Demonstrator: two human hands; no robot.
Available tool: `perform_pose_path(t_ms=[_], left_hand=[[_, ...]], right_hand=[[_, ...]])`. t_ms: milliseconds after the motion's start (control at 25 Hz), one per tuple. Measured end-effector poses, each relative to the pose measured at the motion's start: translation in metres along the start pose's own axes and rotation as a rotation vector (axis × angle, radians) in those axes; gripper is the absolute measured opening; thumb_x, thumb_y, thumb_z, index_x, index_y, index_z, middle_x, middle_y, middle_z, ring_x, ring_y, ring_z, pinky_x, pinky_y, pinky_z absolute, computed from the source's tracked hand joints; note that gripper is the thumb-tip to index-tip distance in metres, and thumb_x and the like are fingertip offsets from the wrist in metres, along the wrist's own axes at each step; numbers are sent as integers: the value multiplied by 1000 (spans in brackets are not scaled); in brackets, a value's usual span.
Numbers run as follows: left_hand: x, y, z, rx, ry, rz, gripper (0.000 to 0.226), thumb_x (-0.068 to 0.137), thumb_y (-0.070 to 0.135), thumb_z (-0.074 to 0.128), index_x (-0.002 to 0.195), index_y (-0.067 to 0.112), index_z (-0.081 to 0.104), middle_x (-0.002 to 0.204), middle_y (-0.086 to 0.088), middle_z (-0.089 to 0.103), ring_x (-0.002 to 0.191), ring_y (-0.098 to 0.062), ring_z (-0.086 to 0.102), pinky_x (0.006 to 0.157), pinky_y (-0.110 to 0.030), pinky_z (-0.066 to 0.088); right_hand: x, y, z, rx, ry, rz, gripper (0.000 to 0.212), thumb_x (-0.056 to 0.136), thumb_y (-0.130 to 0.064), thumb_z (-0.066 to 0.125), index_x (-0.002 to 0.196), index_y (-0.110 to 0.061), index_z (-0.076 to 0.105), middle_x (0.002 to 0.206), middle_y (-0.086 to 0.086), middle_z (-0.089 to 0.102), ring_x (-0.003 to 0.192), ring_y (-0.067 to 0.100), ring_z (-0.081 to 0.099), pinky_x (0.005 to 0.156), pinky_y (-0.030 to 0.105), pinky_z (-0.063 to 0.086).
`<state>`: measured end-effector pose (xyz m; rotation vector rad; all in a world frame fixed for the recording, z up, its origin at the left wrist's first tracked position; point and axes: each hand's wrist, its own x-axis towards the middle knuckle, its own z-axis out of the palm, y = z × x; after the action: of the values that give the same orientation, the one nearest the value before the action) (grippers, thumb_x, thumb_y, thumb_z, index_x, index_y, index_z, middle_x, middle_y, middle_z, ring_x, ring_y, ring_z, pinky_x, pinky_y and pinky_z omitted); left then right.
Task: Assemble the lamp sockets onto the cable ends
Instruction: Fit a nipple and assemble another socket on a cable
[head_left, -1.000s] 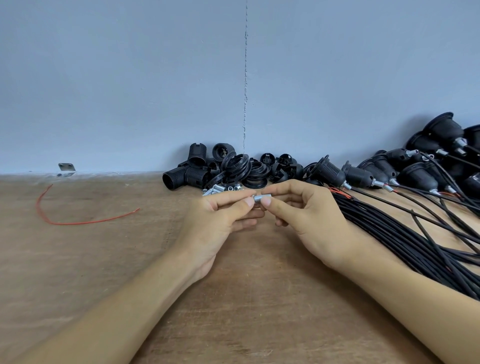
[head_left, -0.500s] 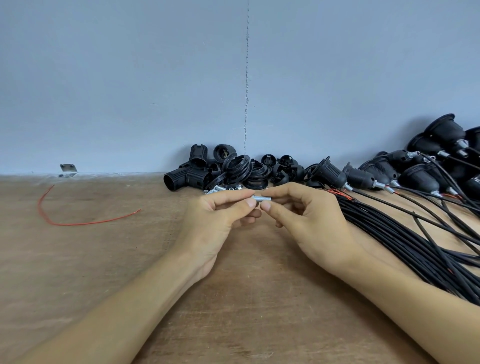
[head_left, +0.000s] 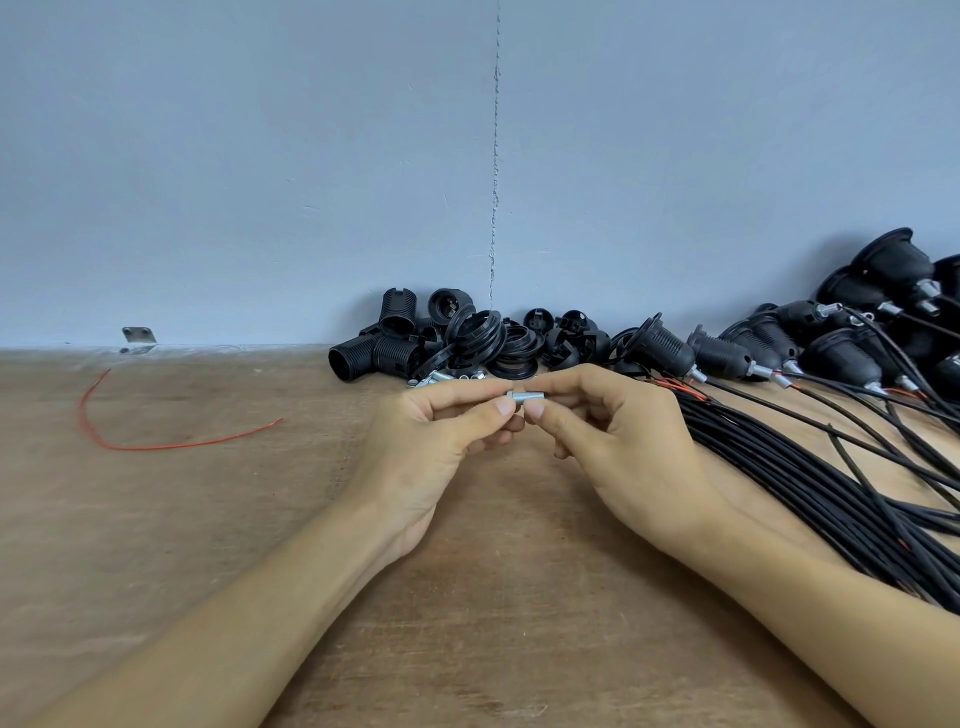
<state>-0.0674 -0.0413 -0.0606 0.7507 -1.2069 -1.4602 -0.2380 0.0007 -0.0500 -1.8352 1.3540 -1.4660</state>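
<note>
Black cables (head_left: 831, 493) lie in a thick bundle on the right side of the wooden desk (head_left: 208, 545), passing under the right forearm nearest the camera and fanning out toward the far right. Just beyond the forearms, over the middle of the desk, the two hands meet. The left hand (head_left: 426, 447) and the right hand (head_left: 623, 457) each pinch one end of a small metal tube (head_left: 524, 399) between thumb and forefinger, holding it roughly level, with the other fingers curled underneath. Just behind the hands a few loose silvery metal pieces (head_left: 447, 376) rest on the desk. Beside the right hand's knuckles, thin red strands (head_left: 680, 387) show among the cables. Off to the left, well apart from everything else, a curved red wire (head_left: 156, 444) lies on the bare wood. Farther back, against the wall, loose black socket parts (head_left: 441, 338), threaded barrels, rings and caps, sit in a heap. To their right, assembled sockets (head_left: 831, 353) with metal tubes at their narrow ends are piled up, each with a cable running out of it. At the far left edge of the desk a small metal bracket (head_left: 138, 336) stands against the pale blue wall (head_left: 260, 156), which has a thin vertical crack (head_left: 496, 156) above the heap.
</note>
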Motion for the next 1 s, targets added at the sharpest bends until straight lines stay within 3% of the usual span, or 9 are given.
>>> perform_pose_path(t_ms=[320,520,760,880,1000], left_hand=[[-4,5,3,19,-8,-62,26,67,30,80,86,13,84,86,-12,78,74,-17,74,67,-21,57],[-4,7,4,-19,-24,-191,22,73,34,78,80,14,83,82,-10,76,62,-12,67,58,-21,55],[-3,8,3,-51,-34,-232,20,73,31,78,80,13,83,81,-8,75,57,-10,62,56,-20,54],[-3,7,1,-48,-61,-179,20,73,22,78,88,10,83,88,-10,76,63,-10,65,60,-20,55],[-3,6,0,-13,-87,-107,25,69,18,80,92,10,83,91,-11,77,70,-10,67,67,-19,56]], right_hand=[[-3,-4,3,-86,45,-89,17,91,-15,72,98,-31,73,79,-17,71,69,11,65,61,24,52],[-3,-5,4,-103,55,-109,19,90,-15,73,99,-32,73,77,-20,69,68,10,64,62,31,53],[-3,-4,3,-106,46,-102,11,90,-26,72,101,-27,75,79,-21,70,68,3,63,61,15,47],[-3,-4,2,-93,40,-86,5,92,-30,69,91,-28,74,73,-17,69,62,0,61,60,11,43],[-1,-3,1,-144,27,-48,17,93,-41,62,78,-34,66,66,-11,66,57,1,56,58,11,42]])
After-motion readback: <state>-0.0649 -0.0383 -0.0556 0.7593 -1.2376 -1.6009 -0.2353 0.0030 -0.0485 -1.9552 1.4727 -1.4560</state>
